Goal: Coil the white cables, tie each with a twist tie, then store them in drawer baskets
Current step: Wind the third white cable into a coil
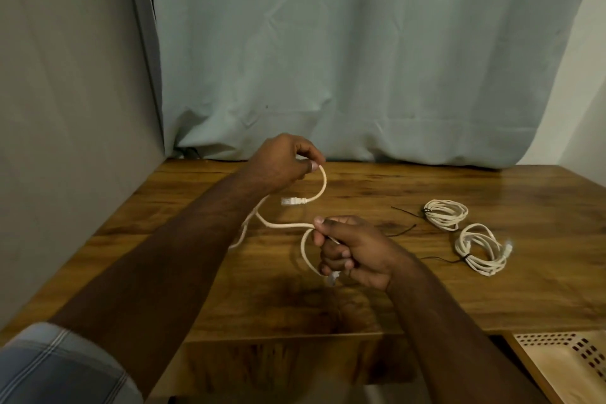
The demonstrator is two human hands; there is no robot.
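Left hand point(282, 161) fingers pinch cable point(288, 226) near plug point(293, 201); right hand point(352, 251) grips loop above bench point(196, 193); two tied coils point(445, 213) right.

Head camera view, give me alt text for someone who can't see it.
Two hands hold a loose white cable above a wooden table: the left hand pinches it near one plug, the right hand grips a first loop. Two tied cable coils lie to the right.

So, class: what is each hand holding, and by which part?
Both hold one loose white cable: the left hand pinches it near one plug, the right hand grips a small loop near the other end.
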